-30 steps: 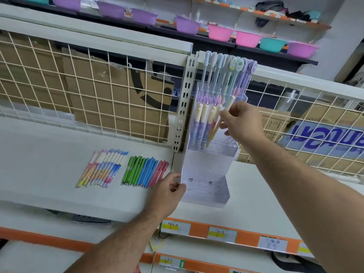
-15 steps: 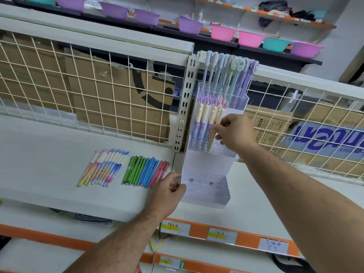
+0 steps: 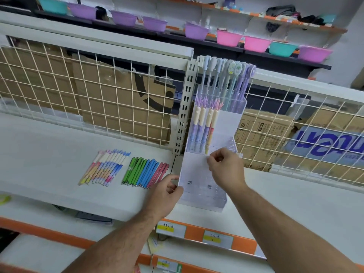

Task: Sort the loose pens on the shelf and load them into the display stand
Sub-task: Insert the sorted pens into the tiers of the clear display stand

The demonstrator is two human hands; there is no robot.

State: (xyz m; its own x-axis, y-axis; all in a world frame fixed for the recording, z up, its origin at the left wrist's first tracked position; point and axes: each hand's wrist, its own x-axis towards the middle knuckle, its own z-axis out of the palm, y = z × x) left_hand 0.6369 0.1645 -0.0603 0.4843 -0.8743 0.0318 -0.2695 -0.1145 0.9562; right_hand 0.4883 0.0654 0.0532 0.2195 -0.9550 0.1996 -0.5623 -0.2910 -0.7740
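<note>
Acrylic, clear and stepped in tiers, forms the display stand that both hands attend. Right fingertips are curled and drawn together at the front lip of the middle tier, directly below the foot of a yellow-barrelled pen. Whether they pinch the pen's tip or have nothing between them cannot be told from this view. The right hand sits knuckles-up, its forearm running in from the lower right across the front of the stand. Judgement: the hand is low on the tier so as to seat that pen upright beside the three flower-topped pens standing there. Left thumb and fingers are wrapped on the stand's lower left front edge. The left hand grips it, seemingly to keep the light stand from sliding or tipping while pens go in. The left forearm rises from the bottom centre. Tall pens with figure caps fill the rear tier; the front tier shows no pens. Loose stock lies on the white shelf left of the stand, in two tidy rows apart from both hands. These are pastel pens and, nearer the stand, green, blue and pink pens, grouped by colour. Assessment: sorting looks done, and loading is partway, with both rows yet to go in.
</note>
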